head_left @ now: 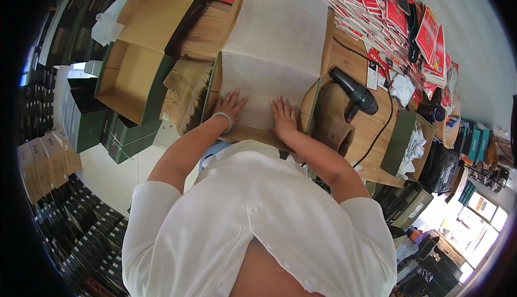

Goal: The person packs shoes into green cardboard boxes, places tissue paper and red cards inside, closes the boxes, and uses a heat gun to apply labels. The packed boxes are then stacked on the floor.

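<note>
In front of me lies an open box (216,79) with green outer sides and a brown inside. A sheet of thin white tissue paper (272,71) lines it and runs up past its far edge. Both hands rest on the near part of this paper, fingers spread. My left hand (230,105) is beside the box's left wall; my right hand (283,115) is nearer the right wall, and neither holds anything. A tan suede boot with a furry edge (186,90) lies left of the box. Another brown suede boot (329,115) lies at its right.
A black hair dryer (354,90) with a cord lies on the wooden table (385,122). Red and white printed cards (371,20) pile up behind it. An open empty box (142,44) stands left, and a green box with crumpled paper (396,143) right. Stacked boxes (89,232) fill the left.
</note>
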The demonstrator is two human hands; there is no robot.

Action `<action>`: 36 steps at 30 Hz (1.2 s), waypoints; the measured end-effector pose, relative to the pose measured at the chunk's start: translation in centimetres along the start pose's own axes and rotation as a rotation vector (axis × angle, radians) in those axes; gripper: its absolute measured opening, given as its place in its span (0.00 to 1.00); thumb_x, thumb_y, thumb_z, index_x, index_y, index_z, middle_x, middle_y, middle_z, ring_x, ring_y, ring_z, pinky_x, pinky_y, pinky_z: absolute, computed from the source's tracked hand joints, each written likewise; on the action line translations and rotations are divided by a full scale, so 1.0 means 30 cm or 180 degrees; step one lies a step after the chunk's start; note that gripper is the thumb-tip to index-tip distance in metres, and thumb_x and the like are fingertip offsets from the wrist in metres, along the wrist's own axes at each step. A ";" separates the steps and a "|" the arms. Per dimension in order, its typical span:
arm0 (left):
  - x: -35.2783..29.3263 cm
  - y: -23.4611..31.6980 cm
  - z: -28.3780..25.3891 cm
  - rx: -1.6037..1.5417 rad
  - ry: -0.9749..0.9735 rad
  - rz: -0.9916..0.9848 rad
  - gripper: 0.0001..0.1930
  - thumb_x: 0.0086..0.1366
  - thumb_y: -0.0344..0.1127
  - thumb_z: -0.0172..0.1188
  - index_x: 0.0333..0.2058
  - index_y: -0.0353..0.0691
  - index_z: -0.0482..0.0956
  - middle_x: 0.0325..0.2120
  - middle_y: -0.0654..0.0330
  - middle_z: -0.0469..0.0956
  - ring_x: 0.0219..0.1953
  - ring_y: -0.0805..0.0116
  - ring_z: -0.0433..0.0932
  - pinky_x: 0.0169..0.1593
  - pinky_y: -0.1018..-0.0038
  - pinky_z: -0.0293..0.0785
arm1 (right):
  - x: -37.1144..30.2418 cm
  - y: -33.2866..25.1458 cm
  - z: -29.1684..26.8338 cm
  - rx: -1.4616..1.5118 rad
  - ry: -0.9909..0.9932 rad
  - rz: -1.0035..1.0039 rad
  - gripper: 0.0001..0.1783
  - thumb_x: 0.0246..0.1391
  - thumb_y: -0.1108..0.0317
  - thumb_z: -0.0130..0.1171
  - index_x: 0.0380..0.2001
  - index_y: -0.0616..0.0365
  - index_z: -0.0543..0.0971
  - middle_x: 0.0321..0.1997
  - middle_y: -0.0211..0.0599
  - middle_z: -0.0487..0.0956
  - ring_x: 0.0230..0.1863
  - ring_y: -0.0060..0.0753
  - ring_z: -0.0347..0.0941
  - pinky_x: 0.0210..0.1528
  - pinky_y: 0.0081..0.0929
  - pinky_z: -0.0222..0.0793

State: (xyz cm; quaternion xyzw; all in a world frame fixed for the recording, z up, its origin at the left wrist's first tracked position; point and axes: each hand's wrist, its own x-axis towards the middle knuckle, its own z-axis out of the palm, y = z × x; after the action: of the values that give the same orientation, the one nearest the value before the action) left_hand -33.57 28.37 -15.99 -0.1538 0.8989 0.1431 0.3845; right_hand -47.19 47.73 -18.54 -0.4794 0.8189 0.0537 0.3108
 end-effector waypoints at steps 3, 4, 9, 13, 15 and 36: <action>-0.010 -0.029 0.012 -0.0050 -0.0102 0.0142 0.40 0.66 0.47 0.51 0.69 0.61 0.35 0.70 0.56 0.29 0.71 0.54 0.33 0.67 0.49 0.46 | -0.023 -0.019 0.025 0.0003 -0.0047 -0.0025 0.54 0.48 0.50 0.63 0.70 0.45 0.41 0.75 0.39 0.34 0.75 0.44 0.29 0.71 0.53 0.33; -0.015 -0.035 0.011 -0.0054 -0.0160 0.0204 0.39 0.66 0.46 0.51 0.68 0.61 0.37 0.70 0.56 0.28 0.71 0.54 0.34 0.66 0.49 0.47 | -0.034 -0.021 0.029 0.0068 -0.0124 -0.0032 0.53 0.49 0.50 0.62 0.70 0.45 0.42 0.75 0.39 0.34 0.75 0.44 0.30 0.71 0.53 0.33; -0.039 -0.053 0.020 0.0021 -0.0181 0.0370 0.31 0.67 0.43 0.49 0.66 0.57 0.51 0.70 0.54 0.33 0.71 0.52 0.39 0.65 0.47 0.50 | -0.095 -0.025 -0.042 0.0340 -0.0117 -0.0231 0.46 0.52 0.53 0.59 0.69 0.48 0.48 0.74 0.41 0.42 0.74 0.47 0.38 0.71 0.54 0.35; -0.018 -0.048 0.018 -0.0456 0.0234 0.0226 0.28 0.66 0.40 0.50 0.64 0.52 0.56 0.66 0.54 0.51 0.66 0.52 0.52 0.63 0.52 0.56 | -0.066 -0.019 0.011 0.0483 0.0401 -0.0264 0.39 0.54 0.59 0.57 0.66 0.55 0.53 0.69 0.52 0.52 0.63 0.57 0.59 0.63 0.52 0.55; 0.030 -0.048 0.012 -0.1070 0.0502 -0.0036 0.27 0.65 0.39 0.51 0.62 0.48 0.57 0.62 0.53 0.58 0.62 0.50 0.58 0.61 0.56 0.60 | -0.028 -0.026 -0.016 0.1322 0.0505 0.0035 0.37 0.55 0.63 0.56 0.65 0.58 0.54 0.65 0.58 0.55 0.55 0.61 0.67 0.57 0.50 0.65; 0.223 -0.084 -0.168 -0.2341 0.0482 -0.0825 0.41 0.67 0.47 0.47 0.68 0.54 0.28 0.61 0.40 0.60 0.61 0.43 0.63 0.62 0.60 0.61 | 0.079 0.088 -0.245 0.1620 0.0582 0.0759 0.37 0.59 0.65 0.50 0.69 0.37 0.50 0.59 0.58 0.64 0.51 0.57 0.70 0.53 0.40 0.68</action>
State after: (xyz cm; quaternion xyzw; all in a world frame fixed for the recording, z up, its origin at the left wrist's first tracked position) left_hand -40.24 23.06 -17.92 -0.4035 0.7867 0.3940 0.2512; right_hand -53.53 44.53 -14.52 -0.2893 0.8812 -0.1607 0.3375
